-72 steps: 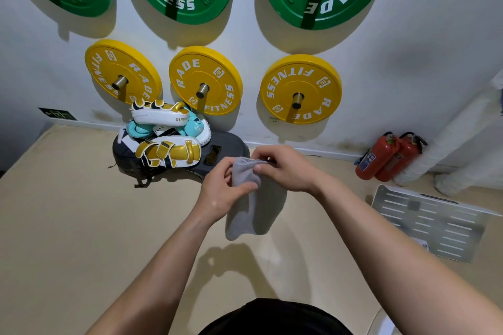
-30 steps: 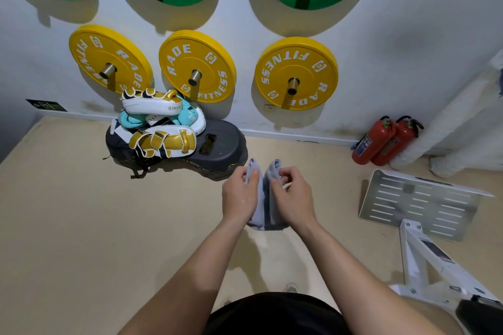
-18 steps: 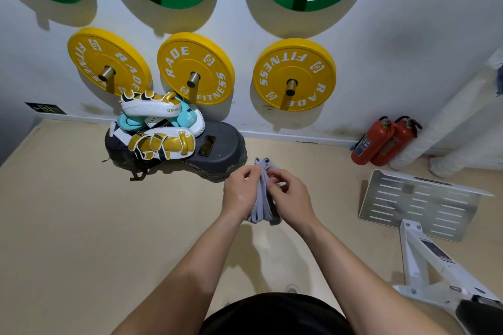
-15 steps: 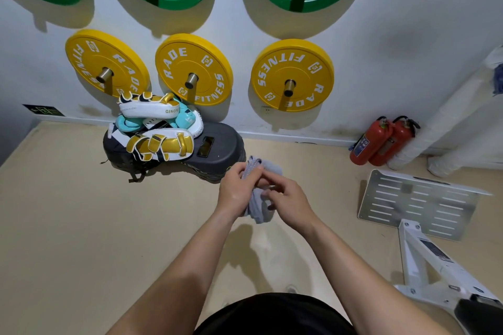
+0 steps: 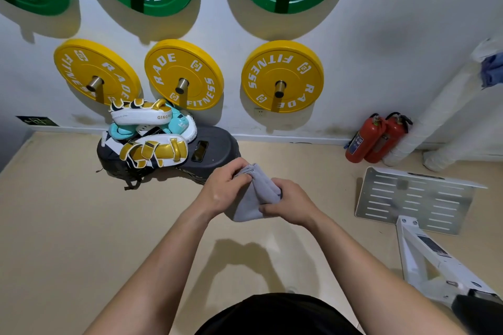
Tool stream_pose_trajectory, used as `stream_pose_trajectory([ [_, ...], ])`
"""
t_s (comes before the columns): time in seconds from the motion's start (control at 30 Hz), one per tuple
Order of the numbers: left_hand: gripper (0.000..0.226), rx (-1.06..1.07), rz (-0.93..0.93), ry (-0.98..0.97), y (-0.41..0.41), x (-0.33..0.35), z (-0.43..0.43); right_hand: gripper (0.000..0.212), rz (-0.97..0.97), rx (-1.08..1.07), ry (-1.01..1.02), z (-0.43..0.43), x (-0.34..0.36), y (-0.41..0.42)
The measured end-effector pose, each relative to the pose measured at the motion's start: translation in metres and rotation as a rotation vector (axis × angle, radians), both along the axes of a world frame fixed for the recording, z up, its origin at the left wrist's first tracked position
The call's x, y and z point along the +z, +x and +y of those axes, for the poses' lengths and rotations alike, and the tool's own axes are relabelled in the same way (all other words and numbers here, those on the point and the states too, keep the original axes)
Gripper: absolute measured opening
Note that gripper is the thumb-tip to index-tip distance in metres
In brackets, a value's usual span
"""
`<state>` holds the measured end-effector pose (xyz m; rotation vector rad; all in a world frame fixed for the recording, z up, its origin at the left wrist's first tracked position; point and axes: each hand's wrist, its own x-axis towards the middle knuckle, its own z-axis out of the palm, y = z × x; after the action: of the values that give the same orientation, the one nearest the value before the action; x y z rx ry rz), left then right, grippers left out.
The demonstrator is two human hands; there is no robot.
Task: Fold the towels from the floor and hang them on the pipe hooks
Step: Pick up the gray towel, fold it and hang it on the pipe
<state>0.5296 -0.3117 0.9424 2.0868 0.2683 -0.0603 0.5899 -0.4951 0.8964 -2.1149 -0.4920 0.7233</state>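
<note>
Towel bunched between left hand and right hand.

You hold a soft, matt grey cloth towel over a smooth matt beige floor, near glossy red extinguishers and a slotted brushed-metal plate.

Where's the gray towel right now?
The gray towel is mid-frame, held above the floor between the left hand and right hand, just right of the dark platform.
</note>
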Motion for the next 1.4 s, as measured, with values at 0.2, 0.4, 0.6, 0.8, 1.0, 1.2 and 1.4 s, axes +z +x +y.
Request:
stream_pose_trajectory([
  [0.2, 0.033, 0.190, -0.007, 0.219, 0.022, -0.021, -0.019, 0.028, 0.123, -0.205, 0.135, -0.033, 0.004, 0.028],
  [0.4, 0.037, 0.363, 0.040, 0.248, 0.078, -0.028, -0.087, 0.021, 0.161, -0.601, 0.467, -0.071, 0.008, 0.057],
  [0.6, 0.039, 0.284, 0.042, 0.225, 0.154, -0.017, -0.169, 0.030, -0.166, -0.800, 0.108, -0.132, 0.020, 0.104],
  [0.8, 0.037, 0.174, -0.046, 0.175, 0.245, 0.020, -0.237, 0.047, -0.360, -0.866, -0.020, -0.212, 0.066, 0.187],
  [1.0, 0.039, 0.053, -0.207, 0.171, 0.353, 0.080, -0.298, 0.058, -0.510, -0.957, -0.149, -0.281, 0.124, 0.271],
  [1.2, 0.038, -0.096, -0.378, 0.159, 0.471, 0.133, -0.370, 0.059, -0.612, -1.027, -0.168, -0.353, 0.177, 0.372],
  [1.4, 0.037, -0.160, -0.475, 0.098, 0.598, 0.206, -0.430, 0.060, -0.697, -1.000, -0.247, -0.416, 0.257, 0.492],
])
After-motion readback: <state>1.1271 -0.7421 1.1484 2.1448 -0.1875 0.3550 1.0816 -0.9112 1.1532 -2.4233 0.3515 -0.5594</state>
